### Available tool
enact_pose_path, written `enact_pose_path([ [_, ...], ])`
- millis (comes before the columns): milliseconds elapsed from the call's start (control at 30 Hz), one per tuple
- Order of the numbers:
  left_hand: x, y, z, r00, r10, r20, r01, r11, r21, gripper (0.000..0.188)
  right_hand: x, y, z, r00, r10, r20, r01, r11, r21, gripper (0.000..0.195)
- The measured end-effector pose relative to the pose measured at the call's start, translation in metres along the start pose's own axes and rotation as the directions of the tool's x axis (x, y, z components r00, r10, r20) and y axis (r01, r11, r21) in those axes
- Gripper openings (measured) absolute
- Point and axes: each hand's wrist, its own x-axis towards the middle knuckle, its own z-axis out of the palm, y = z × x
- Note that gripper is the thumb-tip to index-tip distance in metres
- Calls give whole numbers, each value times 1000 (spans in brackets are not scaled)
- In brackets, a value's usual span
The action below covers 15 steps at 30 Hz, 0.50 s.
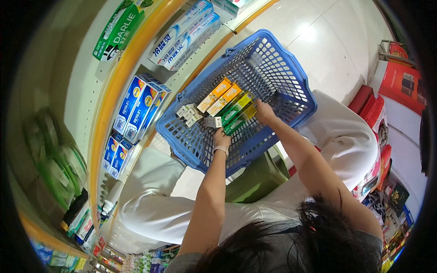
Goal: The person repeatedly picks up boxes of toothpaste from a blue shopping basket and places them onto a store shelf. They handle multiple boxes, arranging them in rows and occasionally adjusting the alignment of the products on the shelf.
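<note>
A blue perforated plastic shopping basket [293, 65] stands before me. Inside it, two orange and white boxes [218, 97] lie beside several green and yellow boxes [234, 111]. My left hand [222, 138], with a light wristband, is at the near left end of the green boxes, next to a small white box [213, 122]. At their other end, my right hand [265, 112] has its fingers against the yellow part of a box. Both hands seem to hold the green boxes between them. More small white boxes [189, 115] lie at the left inside the basket.
Shelves with a yellow edge [112, 92] run along the left, bearing blue Resun boxes [136, 105], white and blue toothpaste boxes [186, 37] and a green Darlie box [119, 30]. A green bag [256, 186] lies between my legs. Red packages [401, 85] stand at the right.
</note>
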Motion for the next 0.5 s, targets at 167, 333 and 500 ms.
enact_pose_path([
  [167,10,-25,-22,960,265,88,-255,960,-114,47,-17,-13,-55,975,-198,102,213,964,-158,47],
  [333,-34,33,-71,861,392,323,-392,917,-69,41,-51,-33,-138,914,-364,177,395,899,-189,44],
  [500,-109,120,-150,755,459,469,-489,870,-63,50,-105,-83,-211,866,-499,20,487,853,186,51],
])
